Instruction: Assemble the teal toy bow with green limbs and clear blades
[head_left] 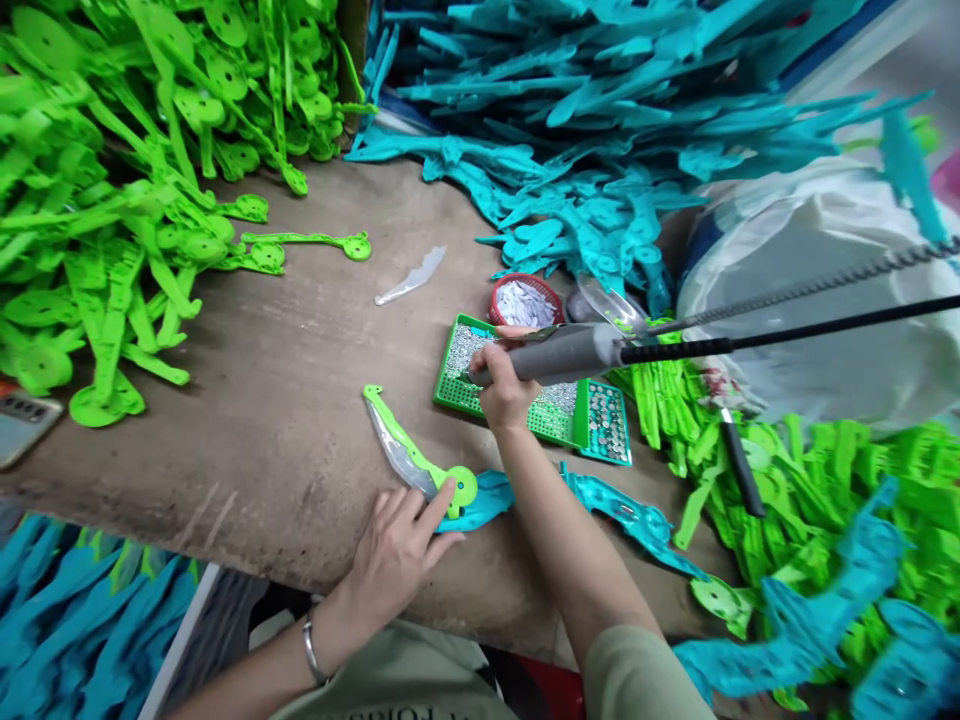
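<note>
Left pile: lime-green pieces heaped from far to near; their loose ends limit any leftward sweep.
Bench: bare surface right of that pile offers the widest room, with a loose clear blade on its far part.
Green arm: near middle, alongside a second clear blade, its disc on the right and over a teal piece.
Left hand: index fingertip on the disc, thumb apart, other fingers close together; nothing looks pinched. Steady pressure, off the disc's centre, seems best for holding alignment.
Near edge: the bench ends close under the left wrist, so pulling nearer looks risky.
Green tray: right of middle; its raised rim calls for lifting before crossing.
Right hand: fingers wrapped round a grey tool, tip over the tray; I cannot tell whether it touches the small metal pieces.
Dark cord: runs right past a lined bin; slack matters here.
</note>
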